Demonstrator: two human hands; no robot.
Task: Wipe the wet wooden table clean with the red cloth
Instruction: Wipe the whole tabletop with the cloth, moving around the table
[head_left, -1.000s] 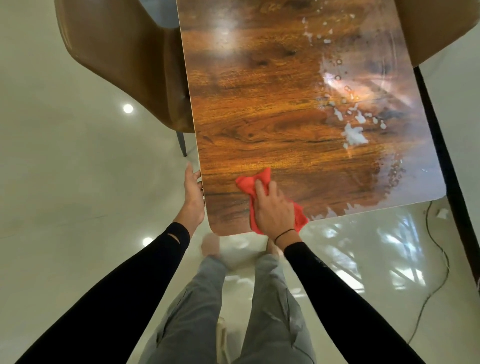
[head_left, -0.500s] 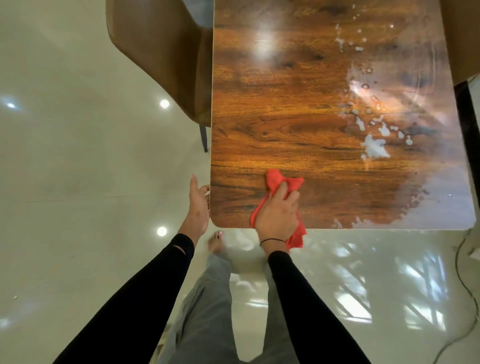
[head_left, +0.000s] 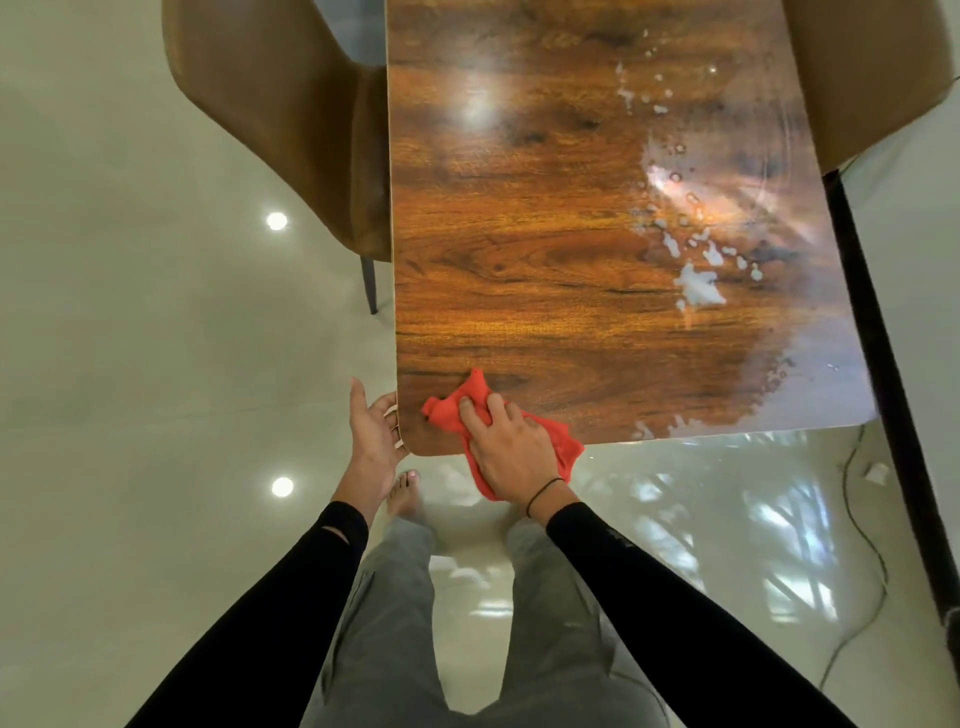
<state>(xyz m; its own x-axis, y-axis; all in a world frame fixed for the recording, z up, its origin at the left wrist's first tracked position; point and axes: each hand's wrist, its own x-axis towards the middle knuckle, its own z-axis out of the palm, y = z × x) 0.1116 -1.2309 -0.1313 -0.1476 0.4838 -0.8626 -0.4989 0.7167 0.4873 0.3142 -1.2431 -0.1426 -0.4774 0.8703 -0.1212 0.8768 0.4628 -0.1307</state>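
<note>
Right grip: right hand (head_left: 511, 449) lies on the red cloth (head_left: 457, 410), fingers curled over a bunched fold, pressing it down at the counter's near-left corner.
Left grip: left hand (head_left: 371, 423) relaxed and apart, holding nothing; fingertips at the counter's left edge, seemingly touching it.
Cloth position: about half on the wooden counter (head_left: 545, 234), the rest hanging off the near edge beneath the wrist.
Wet zone: water film and droplets (head_left: 698, 291) cover the right side and near-right corner, well apart from the cloth.
Risk 1: cloth is bunched, so contact area is small; likely streaks and missed strips.
Risk 2: a stroke toward the near edge could push water onto the glossy floor (head_left: 156, 364); bare foot (head_left: 402, 493) stands just below the corner, so slip hazard.
Risk 3: the overhanging part could drag the cloth off if pressure lapses.
Risk 4: cable (head_left: 878, 561) lies on the floor at right, under the wet corner; drips could reach it.
</note>
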